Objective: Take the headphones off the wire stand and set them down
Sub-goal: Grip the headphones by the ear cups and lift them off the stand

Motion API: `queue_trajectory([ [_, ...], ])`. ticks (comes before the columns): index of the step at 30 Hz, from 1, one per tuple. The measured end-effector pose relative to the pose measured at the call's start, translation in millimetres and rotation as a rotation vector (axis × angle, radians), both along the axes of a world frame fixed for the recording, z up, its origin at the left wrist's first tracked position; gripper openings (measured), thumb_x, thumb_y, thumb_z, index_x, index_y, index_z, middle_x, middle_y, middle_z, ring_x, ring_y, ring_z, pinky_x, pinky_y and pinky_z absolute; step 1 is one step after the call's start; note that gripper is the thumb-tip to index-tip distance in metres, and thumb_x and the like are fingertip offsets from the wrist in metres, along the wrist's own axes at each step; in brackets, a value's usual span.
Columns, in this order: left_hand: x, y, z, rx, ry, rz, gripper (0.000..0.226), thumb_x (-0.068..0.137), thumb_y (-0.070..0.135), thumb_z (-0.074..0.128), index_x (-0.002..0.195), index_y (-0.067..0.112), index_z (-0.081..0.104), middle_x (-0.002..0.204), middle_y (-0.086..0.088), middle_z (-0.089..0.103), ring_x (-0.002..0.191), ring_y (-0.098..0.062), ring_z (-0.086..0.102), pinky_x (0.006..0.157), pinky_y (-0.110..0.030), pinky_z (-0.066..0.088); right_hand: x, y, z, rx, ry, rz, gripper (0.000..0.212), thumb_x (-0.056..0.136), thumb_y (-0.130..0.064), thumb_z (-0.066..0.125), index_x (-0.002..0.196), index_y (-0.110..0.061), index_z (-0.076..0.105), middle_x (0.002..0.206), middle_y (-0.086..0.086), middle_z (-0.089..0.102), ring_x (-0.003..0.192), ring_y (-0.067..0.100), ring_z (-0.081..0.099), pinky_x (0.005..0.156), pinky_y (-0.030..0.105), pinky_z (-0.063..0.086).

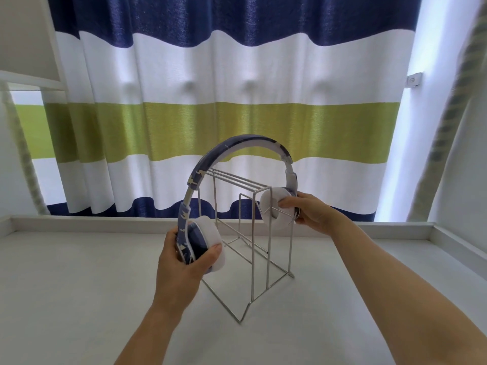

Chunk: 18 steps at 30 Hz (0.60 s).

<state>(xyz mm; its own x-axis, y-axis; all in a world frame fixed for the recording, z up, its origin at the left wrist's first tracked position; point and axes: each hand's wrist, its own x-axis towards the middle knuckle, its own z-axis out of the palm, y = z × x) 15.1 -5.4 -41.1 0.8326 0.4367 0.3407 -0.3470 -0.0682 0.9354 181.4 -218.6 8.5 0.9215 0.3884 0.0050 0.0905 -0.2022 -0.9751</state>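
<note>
Blue-and-white patterned headphones (226, 151) with white ear pads arch over a silver wire stand (259, 248) in the middle of the white table. The headband sits a little above the stand's top bars, one ear cup on each side of it. My left hand (181, 267) grips the left ear cup, thumb on the white pad. My right hand (309, 210) holds the right ear cup, fingers across its pad. The stand rests upright on the table.
The white table (79, 285) has a low raised rim along its back and right edges. A striped curtain (237, 88) in blue, white and green hangs just behind it. A white shelf unit (29, 40) stands at the upper left.
</note>
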Motion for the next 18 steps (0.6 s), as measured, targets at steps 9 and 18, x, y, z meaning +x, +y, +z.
queue_trajectory([
  [9, -3, -1, 27, -0.011, -0.065, -0.035, 0.049, 0.07, 0.008, 0.069, 0.112, 0.021, 0.047, 0.097, 0.005, 0.055, 0.089, -0.019, 0.056, 0.057, -0.022, 0.056, -15, -3, 32, 0.006, -0.092, -0.028, 0.036, 0.066, -0.028, 0.067, 0.1, -0.021, 0.058, 0.1, 0.009, 0.057, 0.094, 0.024, 0.047, 0.083, 0.035, 0.041],
  [18, -12, -1, 46, -0.15, -0.085, -0.112, 0.047, 0.073, 0.012, 0.065, 0.115, 0.021, 0.047, 0.106, -0.004, 0.055, 0.097, -0.022, 0.055, 0.069, -0.03, 0.052, -38, 0, 63, -0.125, -0.224, -0.061, 0.032, 0.072, -0.039, 0.063, 0.097, -0.02, 0.06, 0.089, 0.006, 0.057, 0.078, 0.018, 0.046, 0.068, 0.028, 0.035],
])
